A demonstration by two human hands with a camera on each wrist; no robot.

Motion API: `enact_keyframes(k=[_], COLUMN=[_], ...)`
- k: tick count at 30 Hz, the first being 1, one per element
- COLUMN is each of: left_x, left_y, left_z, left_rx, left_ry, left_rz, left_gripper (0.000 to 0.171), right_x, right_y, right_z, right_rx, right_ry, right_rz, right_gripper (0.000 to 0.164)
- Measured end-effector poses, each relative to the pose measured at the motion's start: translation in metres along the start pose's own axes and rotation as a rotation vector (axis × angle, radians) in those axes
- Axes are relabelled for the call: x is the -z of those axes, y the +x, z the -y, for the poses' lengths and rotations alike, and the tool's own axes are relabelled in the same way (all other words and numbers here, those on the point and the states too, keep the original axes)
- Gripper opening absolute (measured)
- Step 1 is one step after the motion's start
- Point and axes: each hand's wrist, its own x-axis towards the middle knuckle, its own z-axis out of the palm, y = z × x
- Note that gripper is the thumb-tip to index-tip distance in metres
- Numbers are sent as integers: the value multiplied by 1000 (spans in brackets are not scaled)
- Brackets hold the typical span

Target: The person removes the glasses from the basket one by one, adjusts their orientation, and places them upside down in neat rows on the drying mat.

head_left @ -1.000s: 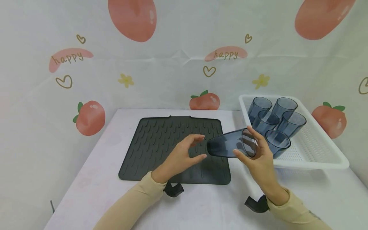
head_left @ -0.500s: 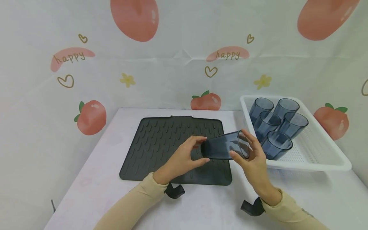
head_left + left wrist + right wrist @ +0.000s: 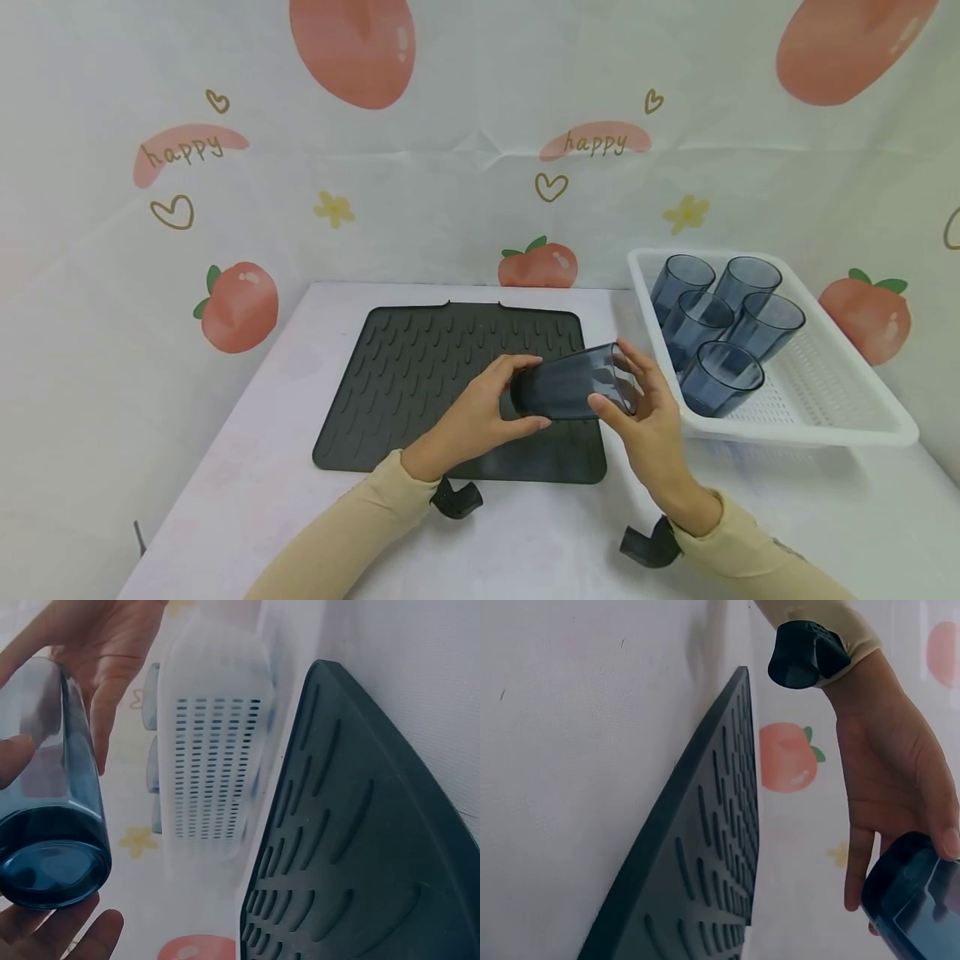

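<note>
A blue-grey drinking glass [image 3: 562,385] lies tilted on its side in the air over the right part of a black ridged mat [image 3: 420,392]. Near its rim, my right hand [image 3: 648,433] grips it with thumb and fingers. My left hand [image 3: 472,412] curves round the base end, fingers above and thumb below. The left wrist view shows the thick glass base [image 3: 56,862] toward the left fingertips [image 3: 105,934]. From the right wrist, the left hand [image 3: 892,765] reaches the dark base [image 3: 896,877]; how firmly it presses is unclear.
At the right stands a white perforated basket [image 3: 840,417] holding several similar upright glasses [image 3: 722,379] on its left side. A patterned cloth [image 3: 420,208] hangs behind the white table [image 3: 525,550]. Black wrist mounts [image 3: 651,546] sit below both hands.
My right hand has brought the glass leftward, away from the basket, and its base has come between the left hand's fingers and thumb. The left hand has barely moved.
</note>
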Motion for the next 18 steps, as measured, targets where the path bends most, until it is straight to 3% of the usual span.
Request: enact_keyframes(k=[6, 13, 18], left_x=[-1, -1, -3], left_y=[1, 4, 5], left_z=[2, 2, 2], left_rx=[11, 28, 2], left_ry=[-28, -151, -209], left_rz=[5, 16, 6], left_gripper=[73, 72, 73], right_x=[-2, -4, -6], right_y=[0, -1, -1], right_z=[-1, -5, -4], right_rx=[10, 32, 81], right_ry=[0, 17, 47], right_rz=[-8, -9, -8], right_gripper=[72, 72, 71])
